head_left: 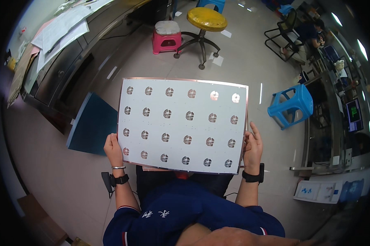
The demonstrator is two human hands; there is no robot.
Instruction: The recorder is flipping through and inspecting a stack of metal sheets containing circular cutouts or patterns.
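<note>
I hold a large white rectangular panel (184, 123) flat in front of me, over my lap. It carries a grid of several small round circuit patterns and has a thin copper-coloured edge. My left hand (113, 149) grips its lower left edge, fingers hidden under the sheet. Gripping the lower right edge is my right hand (253, 146), with the thumb on top. Both wrists wear black bands, and the left one also has a metal bangle.
A dark blue board (88, 125) lies on the floor at my left. A grey workbench (66, 45) with papers runs along the upper left. A pink stool (167, 36), a yellow round stool (205, 20) and a blue stool (293, 104) stand ahead. Another person (312, 35) sits far right.
</note>
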